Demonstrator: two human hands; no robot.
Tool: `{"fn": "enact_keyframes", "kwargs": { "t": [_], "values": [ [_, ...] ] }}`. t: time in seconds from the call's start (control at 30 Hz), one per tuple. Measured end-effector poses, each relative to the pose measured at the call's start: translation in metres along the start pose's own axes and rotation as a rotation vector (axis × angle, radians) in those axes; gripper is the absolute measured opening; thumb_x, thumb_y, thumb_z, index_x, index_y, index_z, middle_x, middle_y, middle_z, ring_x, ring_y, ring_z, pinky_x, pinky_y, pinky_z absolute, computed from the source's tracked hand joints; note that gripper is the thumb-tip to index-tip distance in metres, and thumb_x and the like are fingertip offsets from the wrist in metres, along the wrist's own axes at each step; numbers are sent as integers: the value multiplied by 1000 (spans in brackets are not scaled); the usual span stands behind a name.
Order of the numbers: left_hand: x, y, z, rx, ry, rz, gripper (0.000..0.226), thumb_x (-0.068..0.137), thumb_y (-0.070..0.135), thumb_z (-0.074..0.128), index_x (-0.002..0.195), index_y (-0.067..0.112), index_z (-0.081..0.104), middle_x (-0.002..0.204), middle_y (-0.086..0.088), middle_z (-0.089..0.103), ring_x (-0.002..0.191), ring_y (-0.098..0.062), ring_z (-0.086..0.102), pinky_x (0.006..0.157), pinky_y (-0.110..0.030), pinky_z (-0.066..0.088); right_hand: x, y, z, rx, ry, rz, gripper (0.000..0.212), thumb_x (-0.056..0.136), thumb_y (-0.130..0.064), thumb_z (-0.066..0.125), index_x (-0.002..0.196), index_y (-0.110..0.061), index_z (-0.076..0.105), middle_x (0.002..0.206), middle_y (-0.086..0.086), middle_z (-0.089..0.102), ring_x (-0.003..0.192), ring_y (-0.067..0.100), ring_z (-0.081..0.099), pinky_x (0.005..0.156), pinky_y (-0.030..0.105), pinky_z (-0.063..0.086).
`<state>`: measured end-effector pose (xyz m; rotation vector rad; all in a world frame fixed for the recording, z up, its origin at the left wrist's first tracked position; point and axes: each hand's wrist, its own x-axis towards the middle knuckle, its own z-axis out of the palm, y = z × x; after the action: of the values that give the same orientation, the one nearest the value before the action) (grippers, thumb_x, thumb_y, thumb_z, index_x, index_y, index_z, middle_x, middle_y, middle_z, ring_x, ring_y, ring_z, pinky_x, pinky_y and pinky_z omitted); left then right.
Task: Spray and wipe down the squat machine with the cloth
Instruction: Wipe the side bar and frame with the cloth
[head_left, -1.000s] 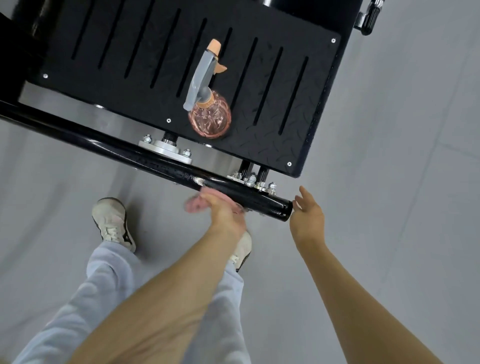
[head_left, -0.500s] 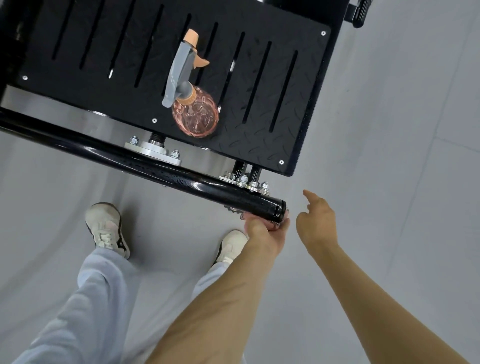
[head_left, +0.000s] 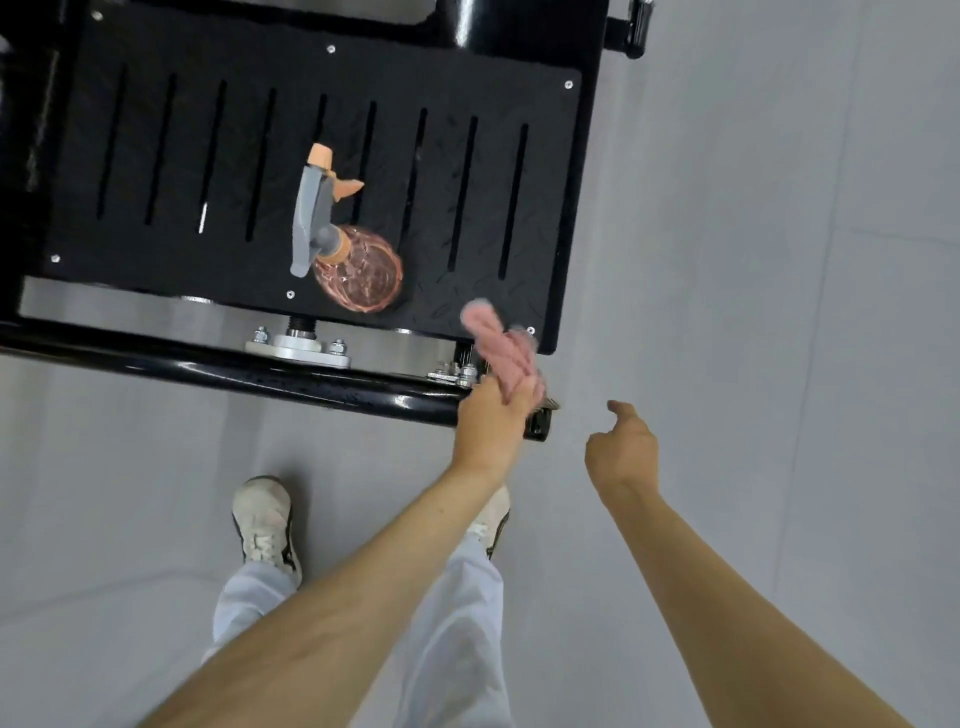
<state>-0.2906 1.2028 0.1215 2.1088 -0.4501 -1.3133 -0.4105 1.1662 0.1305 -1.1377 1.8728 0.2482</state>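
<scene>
Head view, looking straight down. The squat machine fills the top of the frame: a black ribbed footplate cut with long parallel slots and screwed down at its corners. A glossy black tube runs across below the plate's near edge and ends at the right. A silver flange with bolts sits between tube and plate, and more bolts cluster near the tube's right end. A black grip sticks out at the machine's top right corner.

A spray bottle stands upright on the footplate near its near edge. It has a clear pink body, a grey head and an orange nozzle and trigger, and no hand touches it.

The left hand lies over the right end of the tube and grasps the cloth. The cloth is pink and blurred. It rises from the fingers across the near right corner of the footplate, just right of the bottle but apart from it.

The right hand hangs over the floor, just right of the tube's end and not touching it. It grasps nothing; the fingers are loosely curled and one digit points up and left.

Both forearms are bare. Below them are pale trousers and two light shoes on the grey floor, the right shoe partly hidden under the left arm.
</scene>
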Motion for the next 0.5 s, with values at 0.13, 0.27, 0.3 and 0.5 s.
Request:
{"fn": "enact_keyframes", "kwargs": {
  "t": [0.13, 0.27, 0.3, 0.5],
  "values": [
    [22, 0, 4, 958, -312, 426, 34, 93, 13, 52, 126, 8, 54, 126, -6, 50, 114, -24, 47, 88, -35, 46, -2, 1, -8, 83, -42, 24, 56, 90, 9, 35, 143, -10, 38, 140, 17, 46, 106, 29, 57, 76, 31, 46],
    [12, -2, 38, 1708, -292, 585, 36, 93, 14, 40, 127, 4, 47, 124, -12, 47, 118, -29, 40, 99, -36, 32, 3, 9, -9, 78, -38, 44, 56, 88, 10, 35, 141, -8, 41, 137, 19, 48, 109, 32, 57, 85, 38, 50],
    [13, -4, 45, 1824, -277, 668, 37, 95, 17, 37, 128, 4, 46, 124, -14, 47, 118, -30, 40, 104, -38, 29, 5, 12, -9, 73, -35, 56, 57, 87, 10, 35, 140, -8, 41, 137, 19, 48, 109, 33, 58, 87, 40, 51],
    [32, -1, 72, 1982, -555, 615, 36, 91, 14, 46, 124, 23, 55, 115, -13, 54, 105, -34, 52, 85, -42, 35, 14, 20, -10, 62, -49, 100, 59, 86, 10, 34, 141, -10, 39, 138, 18, 47, 95, 33, 63, 79, 40, 53]
  ]
}}
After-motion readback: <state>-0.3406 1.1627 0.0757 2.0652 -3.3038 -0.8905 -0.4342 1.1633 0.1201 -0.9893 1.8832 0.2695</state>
